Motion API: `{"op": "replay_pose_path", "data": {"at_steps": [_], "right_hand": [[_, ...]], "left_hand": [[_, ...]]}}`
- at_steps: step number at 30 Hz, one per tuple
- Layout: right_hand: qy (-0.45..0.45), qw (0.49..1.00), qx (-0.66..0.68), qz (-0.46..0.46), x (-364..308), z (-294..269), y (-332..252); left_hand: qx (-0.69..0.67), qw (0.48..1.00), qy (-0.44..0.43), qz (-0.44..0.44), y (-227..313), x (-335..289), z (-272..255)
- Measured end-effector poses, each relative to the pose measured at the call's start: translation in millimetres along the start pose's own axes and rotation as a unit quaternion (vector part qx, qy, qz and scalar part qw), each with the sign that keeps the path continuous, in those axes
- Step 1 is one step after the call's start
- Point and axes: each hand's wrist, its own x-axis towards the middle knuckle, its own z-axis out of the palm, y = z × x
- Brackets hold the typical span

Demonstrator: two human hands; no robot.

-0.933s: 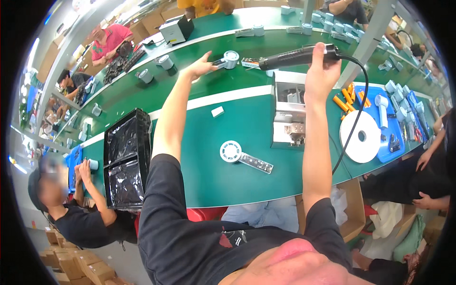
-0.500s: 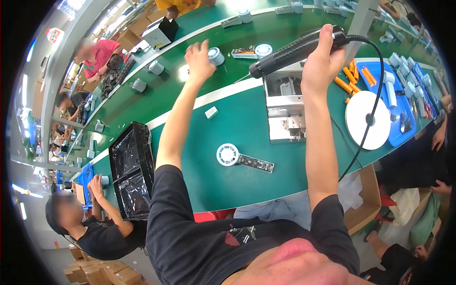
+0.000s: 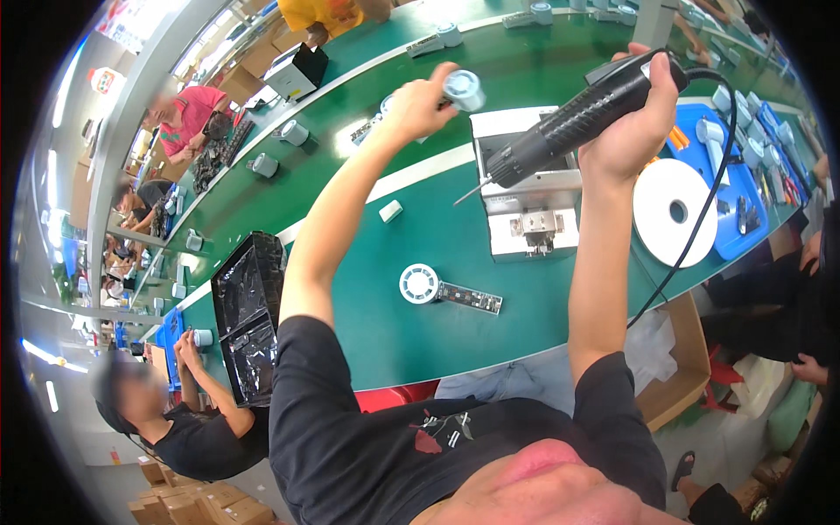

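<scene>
My left hand (image 3: 418,109) is closed around a handheld fan with a light-blue round head (image 3: 464,90), raised over the green belt; its handle is mostly hidden by my fingers. In my right hand (image 3: 626,144) is a black electric screwdriver (image 3: 560,127), its thin bit slanting down to the left. A metal fixture (image 3: 534,232) stands below the screwdriver. Nearer me on the green bench lies another fan (image 3: 420,284), its circuit board (image 3: 471,298) exposed along the handle. Between that fan and my left arm sits a small white block (image 3: 390,211).
A black lined tray (image 3: 247,319) is at the left. On the right are a white disc-shaped reel (image 3: 675,213), the screwdriver's hanging cable (image 3: 700,219) and a blue tray (image 3: 744,206) of parts. More fan parts (image 3: 294,132) stand along the belt (image 3: 324,114). Co-workers sit on both sides.
My left hand has moved right and closed on a fan from the belt, lifting it. My right hand has shifted slightly right and lower with the screwdriver.
</scene>
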Motion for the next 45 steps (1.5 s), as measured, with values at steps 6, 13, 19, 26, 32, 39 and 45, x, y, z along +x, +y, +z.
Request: {"op": "replay_pose_path", "data": {"at_steps": [6,13,19,26,32,39,45], "right_hand": [[-0.049,0.998,-0.045,0.000,-23.2,17.5,-50.1],[-0.298,0.936,-0.186,-0.006,-67.0,9.9,-103.6],[-0.299,0.915,-0.272,-0.001,-104.7,-36.5,-112.2],[-0.296,0.921,-0.254,-0.022,-127.7,-65.5,-101.5],[-0.320,0.908,-0.268,-0.040,-131.5,-72.9,-103.2],[-0.300,0.903,-0.304,-0.041,-131.4,-83.0,-100.5],[-0.263,0.942,-0.202,0.045,-141.1,-79.6,-90.3]], "left_hand": [[-0.093,0.978,0.131,-0.132,43.0,-150.3,-90.8],[-0.018,0.947,0.018,-0.320,59.3,-280.9,-61.0],[0.077,0.932,0.044,-0.351,98.9,-311.2,-49.9],[-0.060,0.981,0.179,-0.045,189.2,-318.0,-15.4],[-0.023,0.998,0.058,-0.006,189.0,-307.8,25.0],[-0.118,0.988,0.006,0.097,179.6,-303.5,27.8],[-0.160,0.966,0.039,0.198,172.4,-295.8,35.4]]}}
